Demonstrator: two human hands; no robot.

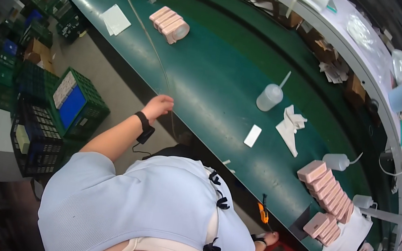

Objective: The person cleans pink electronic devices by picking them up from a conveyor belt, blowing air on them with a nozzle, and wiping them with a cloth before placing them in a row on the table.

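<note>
Currently, your left hand point(158, 108) is raised at the near edge of the green worktop point(206, 90), nearest to a thin pale cord point(146, 33) that crosses the surface and drops past your fingertips. The fingers of this grip are bent and bunched; whether they touch the cord or pinch anything cannot be determined from this view. Your right hand point(271, 238) is below the worktop edge at the lower right, just beside an orange-and-black tool point(263, 214). The state of that grip cannot be determined either: the hand is small and partly turned away.

Handling, as judged from appearance:
- Cord: expect it to be light and flexible, with little stiffness. Take hold along a free length and avoid kinking it.
- Tool: expect a light, stiff body, probably hard plastic. Take hold by the orange part; its thin end lies toward your right hand, so treat that end with care.
- Pink blocks point(328, 194): these are stacked in a leaning row at the right. Expect rigid, smooth faces that could slip or scuff; grasp each across two opposite sides.

Markings: no writing can be made out on the cord, the tool or the blocks.
</note>
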